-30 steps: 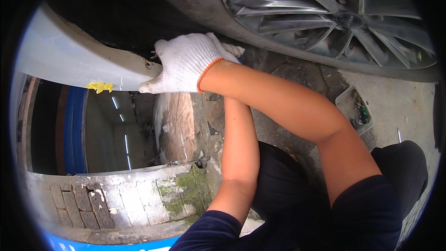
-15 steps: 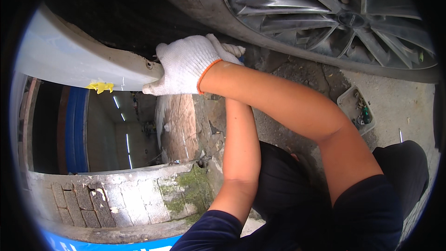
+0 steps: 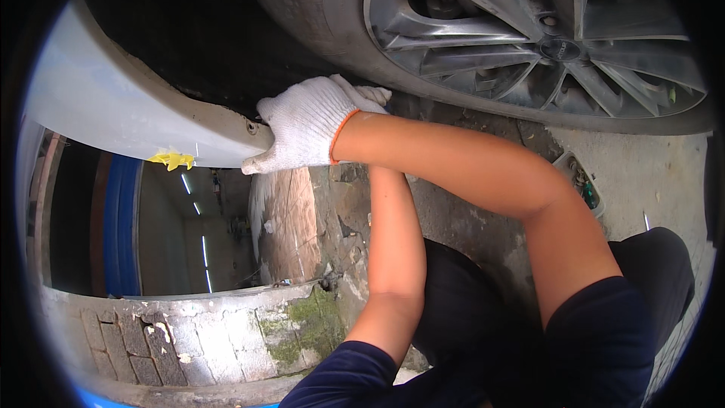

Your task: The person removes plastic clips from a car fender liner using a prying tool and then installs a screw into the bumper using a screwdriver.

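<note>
My right hand (image 3: pixel 306 127), in a white knit glove with an orange cuff, is closed over the lower edge of a white car body panel (image 3: pixel 113 113) at the wheel arch. A small fastener (image 3: pixel 251 127) sits on that edge just beside the glove. My left arm rises behind the right forearm. Of my left hand (image 3: pixel 375 94) only a few gloved fingertips show above the right wrist, close to the tyre (image 3: pixel 302 7). Its grip is hidden.
A silver spoked alloy wheel (image 3: pixel 544 45) fills the top right. A yellow scrap (image 3: pixel 172 159) hangs from the panel. Below is a pit with a mossy brick edge (image 3: pixel 174 332). A small tray of parts (image 3: pixel 581 185) lies on the concrete floor at the right.
</note>
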